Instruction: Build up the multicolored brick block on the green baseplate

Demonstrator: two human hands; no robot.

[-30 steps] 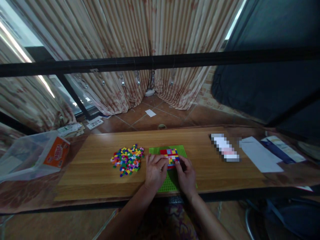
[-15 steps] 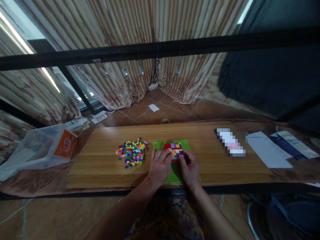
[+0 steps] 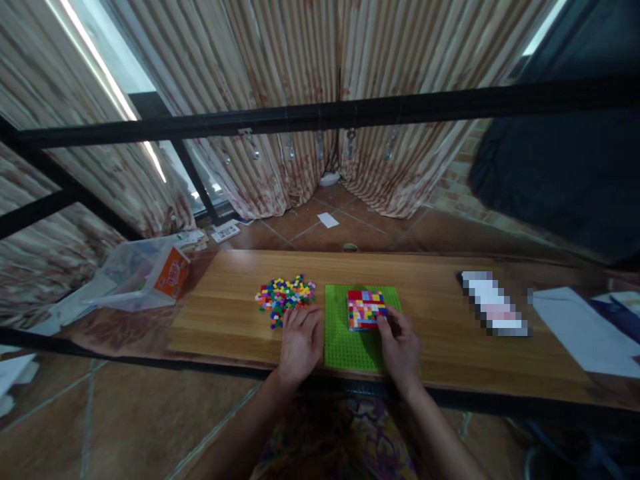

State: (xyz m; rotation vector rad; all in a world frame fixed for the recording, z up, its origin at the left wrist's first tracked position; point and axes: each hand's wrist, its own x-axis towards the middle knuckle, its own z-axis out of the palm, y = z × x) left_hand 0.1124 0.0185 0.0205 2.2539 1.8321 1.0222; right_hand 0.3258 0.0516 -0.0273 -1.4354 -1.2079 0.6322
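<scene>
1 clear bin (image 3: 125, 277) beyond worktop (image 3: 450, 353) left edge, contents blurred.
Left hand (image 3: 301, 341) at loose bricks (image 3: 286, 293), grip unclear; right hand (image 3: 403, 345) grasping brick block (image 3: 365, 308).

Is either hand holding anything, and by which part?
The right hand has its thumb and fingers at the right edge of the brick block; whether it grips cannot be told. The left hand is by the loose bricks, no held thing visible.

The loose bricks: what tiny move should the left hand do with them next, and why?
Perhaps pinch one of the loose bricks: the left hand is close by their near edge, while the right hand is at the right side of the brick block on the green baseplate.
</scene>
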